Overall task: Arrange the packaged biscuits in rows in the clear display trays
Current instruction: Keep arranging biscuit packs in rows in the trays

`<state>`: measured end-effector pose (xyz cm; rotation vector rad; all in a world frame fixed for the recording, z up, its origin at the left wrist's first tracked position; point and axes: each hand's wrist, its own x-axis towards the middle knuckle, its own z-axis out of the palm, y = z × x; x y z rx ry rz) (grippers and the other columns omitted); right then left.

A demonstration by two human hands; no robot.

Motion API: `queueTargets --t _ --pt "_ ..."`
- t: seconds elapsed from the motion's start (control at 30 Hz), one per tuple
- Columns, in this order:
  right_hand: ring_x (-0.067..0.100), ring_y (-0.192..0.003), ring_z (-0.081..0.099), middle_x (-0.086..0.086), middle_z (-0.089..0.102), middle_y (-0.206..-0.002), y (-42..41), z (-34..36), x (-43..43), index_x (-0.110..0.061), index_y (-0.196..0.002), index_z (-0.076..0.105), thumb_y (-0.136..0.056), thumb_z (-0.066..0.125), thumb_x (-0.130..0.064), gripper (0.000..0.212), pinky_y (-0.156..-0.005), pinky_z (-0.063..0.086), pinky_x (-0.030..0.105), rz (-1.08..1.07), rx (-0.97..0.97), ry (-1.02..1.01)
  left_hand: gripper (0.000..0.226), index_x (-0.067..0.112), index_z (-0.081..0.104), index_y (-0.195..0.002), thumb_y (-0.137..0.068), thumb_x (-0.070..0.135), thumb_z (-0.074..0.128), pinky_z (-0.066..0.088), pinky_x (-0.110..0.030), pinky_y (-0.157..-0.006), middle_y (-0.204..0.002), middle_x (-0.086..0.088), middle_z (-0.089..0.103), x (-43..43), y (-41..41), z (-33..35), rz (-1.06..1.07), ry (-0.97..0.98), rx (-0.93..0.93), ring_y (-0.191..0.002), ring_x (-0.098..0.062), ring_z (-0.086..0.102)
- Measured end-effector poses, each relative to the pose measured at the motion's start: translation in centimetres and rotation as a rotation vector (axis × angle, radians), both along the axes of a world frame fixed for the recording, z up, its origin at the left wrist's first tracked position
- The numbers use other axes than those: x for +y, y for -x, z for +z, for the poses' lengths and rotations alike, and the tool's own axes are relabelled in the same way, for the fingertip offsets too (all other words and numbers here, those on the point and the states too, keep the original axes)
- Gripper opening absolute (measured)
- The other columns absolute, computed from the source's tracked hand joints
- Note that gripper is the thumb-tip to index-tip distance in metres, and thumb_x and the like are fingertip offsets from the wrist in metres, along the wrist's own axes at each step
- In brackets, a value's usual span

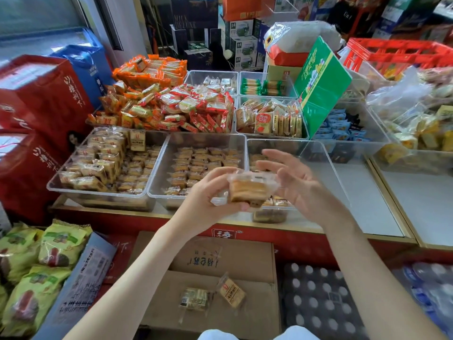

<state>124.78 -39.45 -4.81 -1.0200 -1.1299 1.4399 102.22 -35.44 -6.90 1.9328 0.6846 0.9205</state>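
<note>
Biscuit packet [250, 190], wrapper clear, label unreadable

Open tray on the right, crowded trays to the left

The right tray [326, 165] is mostly bare, open from above; the green box [321, 87] leans just behind it. The middle tray [160, 165] and left tray [56, 185] are full of packets. Both hands, left hand [208, 192] and right hand [294, 177], hover over the front rim.
</note>
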Motion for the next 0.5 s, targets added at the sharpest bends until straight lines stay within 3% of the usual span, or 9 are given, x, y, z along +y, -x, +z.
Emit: queueTargets --t 0.1,0.17,0.3,0.43,0.5 --pt "0.025 -0.112 0.063 0.004 0.070 -0.113 0.8 0.3 0.3 -0.026 -0.116 0.066 -0.091 0.063 -0.011 0.029 -0.087 0.056 0.041 0.094 -0.305 0.021 0.047 0.032 0.063 -0.121 -0.078 0.049 0.069 0.042 -0.010 -0.098 -0.130 0.024 0.048 0.1 -0.3 -0.6 -0.053 -0.218 0.180 -0.120 0.009 0.048" --pt "0.022 -0.108 0.065 0.003 0.072 -0.107 1.2 -0.3 0.1 -0.026 -0.111 0.068 -0.090 0.063 -0.010 0.027 -0.091 0.054 0.044 0.043 -0.369 -0.003 0.049 0.029 0.063 -0.123 -0.080 0.051 0.067 0.041 -0.009 -0.098 -0.131 0.022 0.046 0.0 -0.4 -1.1 -0.066 -0.241 0.207 -0.121 0.010 0.046" --pt "0.025 -0.095 0.070 0.006 0.074 -0.099 1.2 -1.3 -0.8 -0.024 -0.104 0.068 -0.084 0.062 -0.017 0.023 -0.083 0.057 0.047 -0.050 -0.192 0.013 0.043 0.042 0.054 -0.123 -0.081 0.049 0.064 0.036 -0.012 -0.106 -0.147 0.015 0.037 -0.2 -0.3 -1.7 -0.145 -0.214 0.251 -0.136 0.004 0.036" --pt "0.022 -0.083 0.071 0.005 0.073 -0.094 1.2 -1.5 -1.0 -0.016 -0.095 0.067 -0.083 0.061 -0.011 0.014 -0.064 0.060 0.031 -0.111 0.012 0.011 0.044 0.044 0.052 -0.124 -0.082 0.051 0.062 0.042 -0.029 -0.107 -0.155 0.002 0.034 -0.1 -0.1 -2.0 -0.173 -0.245 0.329 -0.138 -0.016 0.041" --pt "0.019 -0.087 0.070 0.004 0.073 -0.095 1.3 -1.5 -1.1 -0.020 -0.091 0.071 -0.083 0.063 -0.009 0.016 -0.070 0.057 0.027 -0.145 -0.045 -0.054 0.045 0.042 0.051 -0.124 -0.082 0.053 0.060 0.044 -0.031 -0.104 -0.150 0.000 0.041 0.1 -0.1 -2.1 -0.135 -0.280 0.345 -0.134 -0.016 0.045"
